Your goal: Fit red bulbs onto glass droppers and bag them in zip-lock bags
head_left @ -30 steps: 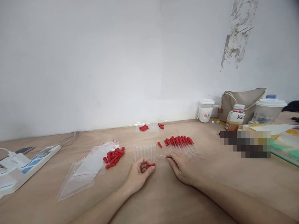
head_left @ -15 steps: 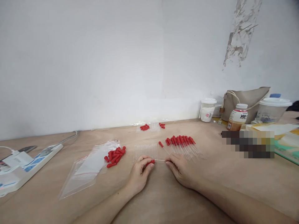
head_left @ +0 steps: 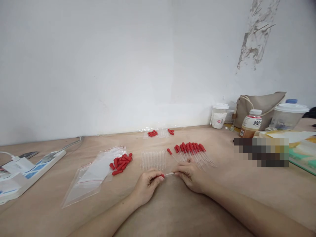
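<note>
My left hand [head_left: 148, 185] is closed around a red rubber dropper bulb [head_left: 161, 175], most of it hidden by the fingers. A clear glass pipette tube [head_left: 169, 174] runs from the bulb's mouth to my right hand [head_left: 189, 175], whose fingers pinch it. How deep the tube sits in the bulb I cannot tell. Just beyond my hands lies a row of bare glass tubes [head_left: 153, 160]. Several droppers with red bulbs [head_left: 190, 148] lie side by side behind my right hand, and one dropper [head_left: 169, 151] lies apart to their left. A pile of loose red bulbs [head_left: 120, 163] is left of the tubes.
Clear zip bags [head_left: 86, 179] lie left of the bulb pile. A power strip [head_left: 34, 174] with plugs sits at far left. Bagged red bulbs [head_left: 152, 133] are near the wall. At right stand a lidded cup [head_left: 220, 117], a bottle [head_left: 251, 124] and a grey bag [head_left: 264, 102].
Both hands have shifted slightly. The left hand and the bulb are a little lower, so the tube now slants up toward the right hand, and less tube shows between them.
</note>
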Motion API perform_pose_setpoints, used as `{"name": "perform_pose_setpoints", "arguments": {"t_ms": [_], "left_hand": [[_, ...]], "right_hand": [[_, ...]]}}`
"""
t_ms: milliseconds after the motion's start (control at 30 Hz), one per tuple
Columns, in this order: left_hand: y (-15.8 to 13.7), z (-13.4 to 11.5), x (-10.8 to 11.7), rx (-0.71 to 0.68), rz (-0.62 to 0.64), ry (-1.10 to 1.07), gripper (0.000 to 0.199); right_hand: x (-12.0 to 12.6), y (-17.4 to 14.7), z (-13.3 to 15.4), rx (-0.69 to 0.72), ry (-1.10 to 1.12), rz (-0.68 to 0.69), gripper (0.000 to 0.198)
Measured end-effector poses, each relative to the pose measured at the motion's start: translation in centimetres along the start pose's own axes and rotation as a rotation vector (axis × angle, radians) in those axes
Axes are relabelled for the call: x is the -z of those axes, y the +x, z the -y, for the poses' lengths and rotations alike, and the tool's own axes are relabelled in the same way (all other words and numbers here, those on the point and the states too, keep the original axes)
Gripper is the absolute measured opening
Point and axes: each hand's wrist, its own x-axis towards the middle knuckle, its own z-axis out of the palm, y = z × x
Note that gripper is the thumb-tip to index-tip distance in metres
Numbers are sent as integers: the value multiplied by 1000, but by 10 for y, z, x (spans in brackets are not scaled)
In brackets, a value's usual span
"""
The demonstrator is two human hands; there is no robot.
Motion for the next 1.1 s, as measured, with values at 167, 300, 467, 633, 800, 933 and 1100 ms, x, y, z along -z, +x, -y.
{"name": "perform_pose_setpoints", "arguments": {"t_ms": [167, 300, 467, 633, 800, 933, 1100], "left_hand": [[-2, -3, -1, -10, 23, 43, 21], [-3, -4, -2, -9, -5, 85, 21], [-3, -5, -1, -26, 38, 128, 22], [-3, -8, 0, -47, 60, 156, 23], [-2, -8, 0, -50, 68, 143, 23], [-1, 0, 3, -10, 34, 76, 19], [-2, 8, 5, -21, 20, 88, 22]], "right_hand": [[-2, -1, -1, 47, -105, -36, 26], [-5, -4, 4, 30, -167, -44, 25], [-7, -4, 7, 15, -170, -23, 24], [-8, -1, 9, 24, -162, -1, 24], [-9, 1, 11, 23, -162, -13, 24], [-5, 3, 13, 50, -214, -16, 23], [1, 2, 13, 134, -375, 48, 20]]}}
